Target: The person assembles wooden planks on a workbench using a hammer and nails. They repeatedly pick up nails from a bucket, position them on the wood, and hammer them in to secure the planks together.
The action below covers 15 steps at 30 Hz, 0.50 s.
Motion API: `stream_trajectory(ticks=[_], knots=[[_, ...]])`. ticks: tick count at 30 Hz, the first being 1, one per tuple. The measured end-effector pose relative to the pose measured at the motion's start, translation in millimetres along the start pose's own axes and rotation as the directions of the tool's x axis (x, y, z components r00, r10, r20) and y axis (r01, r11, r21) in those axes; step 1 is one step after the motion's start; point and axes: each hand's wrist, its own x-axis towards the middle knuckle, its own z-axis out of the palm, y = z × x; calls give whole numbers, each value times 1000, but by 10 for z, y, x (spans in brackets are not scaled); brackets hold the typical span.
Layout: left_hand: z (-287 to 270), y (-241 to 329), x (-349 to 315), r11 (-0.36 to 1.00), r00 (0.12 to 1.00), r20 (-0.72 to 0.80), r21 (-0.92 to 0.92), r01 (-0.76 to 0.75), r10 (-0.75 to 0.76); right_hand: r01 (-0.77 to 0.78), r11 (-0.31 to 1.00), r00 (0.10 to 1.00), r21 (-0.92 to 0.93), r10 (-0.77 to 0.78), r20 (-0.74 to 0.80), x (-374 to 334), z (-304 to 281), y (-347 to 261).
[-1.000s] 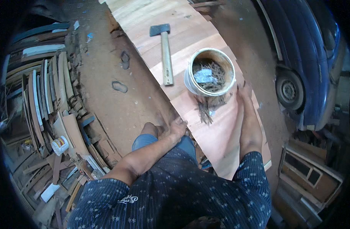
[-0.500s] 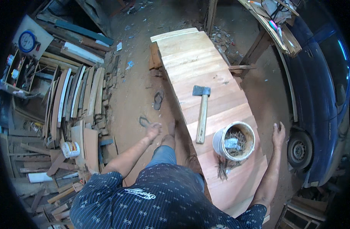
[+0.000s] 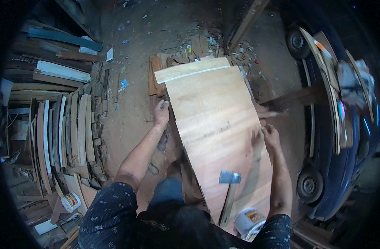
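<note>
- So, wooden panel (image 3: 210, 101) stretches out ahead, hatchet (image 3: 230, 194) and bucket (image 3: 246, 220) on its near end
- left hand (image 3: 161, 113) by its left edge, right hand (image 3: 272, 136) by its right; can't tell if either grips

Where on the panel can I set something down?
The panel's wide middle looks bare, bordered by the left hand, right hand, far strip and, nearer the body, the axe. The near end is crowded: axe and bucket sit close together there.

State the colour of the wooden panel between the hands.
The wooden panel is pale tan, turning pinkish toward its near end; best seen in the head view.
</note>
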Motion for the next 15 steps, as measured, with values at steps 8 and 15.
stream_trajectory(ticks=[8,15], knots=[[239,971,1889,559,817,237,628,-541,525,110,960,992,-259,-123,-34,2160,1182,-905],[372,1033,2062,499,789,513,613,-613,339,11,999,992,-32,-7,129,2677,1361,-1870]])
